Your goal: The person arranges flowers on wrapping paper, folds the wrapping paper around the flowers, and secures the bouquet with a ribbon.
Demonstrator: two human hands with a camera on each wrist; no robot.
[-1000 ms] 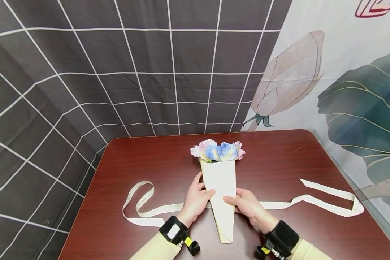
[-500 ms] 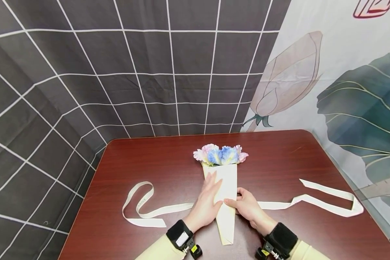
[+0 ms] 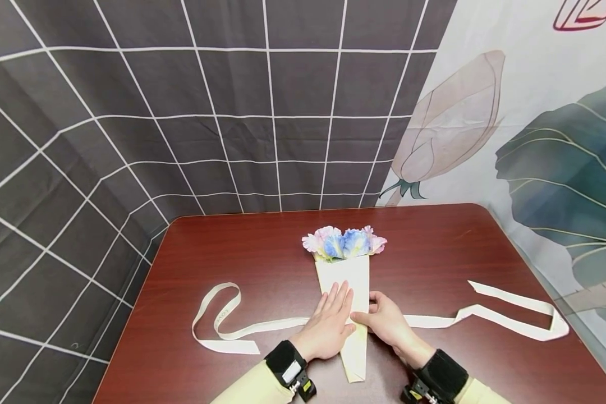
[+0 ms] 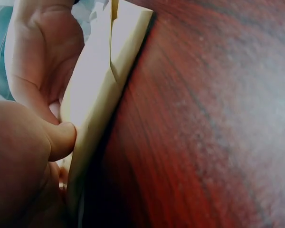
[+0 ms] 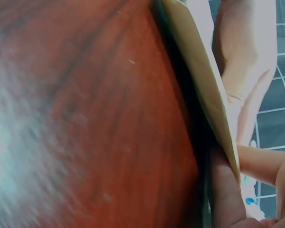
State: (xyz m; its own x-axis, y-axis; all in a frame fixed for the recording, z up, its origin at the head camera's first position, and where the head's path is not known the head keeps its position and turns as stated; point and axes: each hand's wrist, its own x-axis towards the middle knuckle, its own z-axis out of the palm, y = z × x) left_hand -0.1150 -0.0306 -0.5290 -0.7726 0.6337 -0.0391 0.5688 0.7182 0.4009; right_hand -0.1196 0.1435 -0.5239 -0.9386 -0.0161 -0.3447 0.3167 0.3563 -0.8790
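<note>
Cream paper cone of flowers lies wrapped on tabletop; left hand flat on it, right hand pinching its edge; ribbon beneath, untied

Both arms wear pale yellow-beige sleeves, entering at the bottom centre of the head view. Each wrist carries a broad black band: the left one bears a small white rectangular label and a black fitting with a yellow tag below it; the right one has a black mount with metal parts and a yellow mark. The hands are bare.
</note>
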